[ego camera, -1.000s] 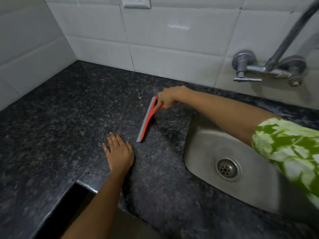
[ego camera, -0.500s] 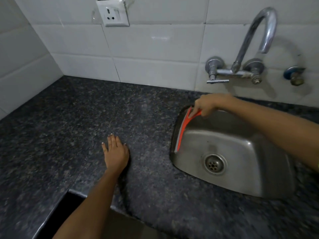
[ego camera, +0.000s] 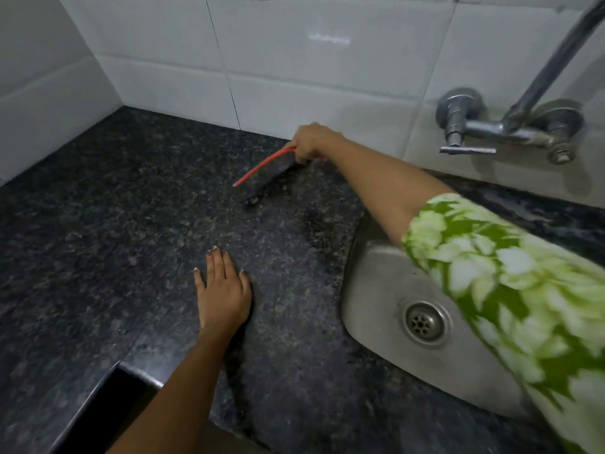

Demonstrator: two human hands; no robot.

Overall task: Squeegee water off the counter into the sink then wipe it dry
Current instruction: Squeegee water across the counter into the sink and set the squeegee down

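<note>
My right hand (ego camera: 312,141) grips the handle of an orange squeegee (ego camera: 262,168) near the back wall, left of the sink. The blade slants down and to the left, just above or on the dark speckled granite counter (ego camera: 114,224), with its shadow beneath. My left hand (ego camera: 224,290) lies flat on the counter, palm down, fingers slightly apart, holding nothing. The steel sink (ego camera: 376,290) with its round drain (ego camera: 425,322) sits at the right, partly hidden by my green-and-white sleeve (ego camera: 507,290).
White tiled walls (ego camera: 294,60) meet the counter at the back and left. A wall-mounted chrome tap (ego camera: 510,126) hangs above the sink. The counter's front edge has a dark notch (ego camera: 108,404) at the lower left.
My right hand has carried the squeegee from over the sink's left rim back leftward onto the counter near the back wall. My left hand has stayed flat in place.
</note>
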